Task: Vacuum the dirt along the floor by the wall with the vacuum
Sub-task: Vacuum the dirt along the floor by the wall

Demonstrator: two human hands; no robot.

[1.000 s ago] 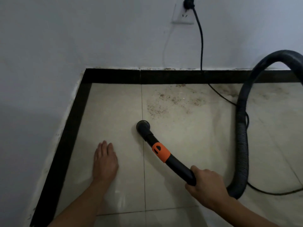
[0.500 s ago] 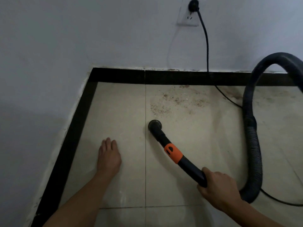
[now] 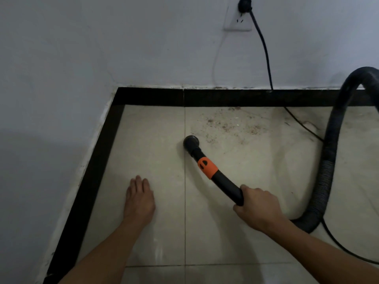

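Now R hand (image 3: 258, 208) grips vacuum wand (image 3: 224, 182), nozzle (image 3: 191, 141) ahead by dirt (image 3: 231, 124); L hand (image 3: 140, 199) flat on floor (image 3: 151, 144)

One view only, head-worn, wide-angle. Faces forward and steeply down onto the tiled floor (image 3: 155, 140) at a room corner. Back wall (image 3: 143, 48) and socket (image 3: 238, 19) fill the top. Close range: left hand (image 3: 139, 199) and right hand (image 3: 258, 208) enter from the bottom edge.
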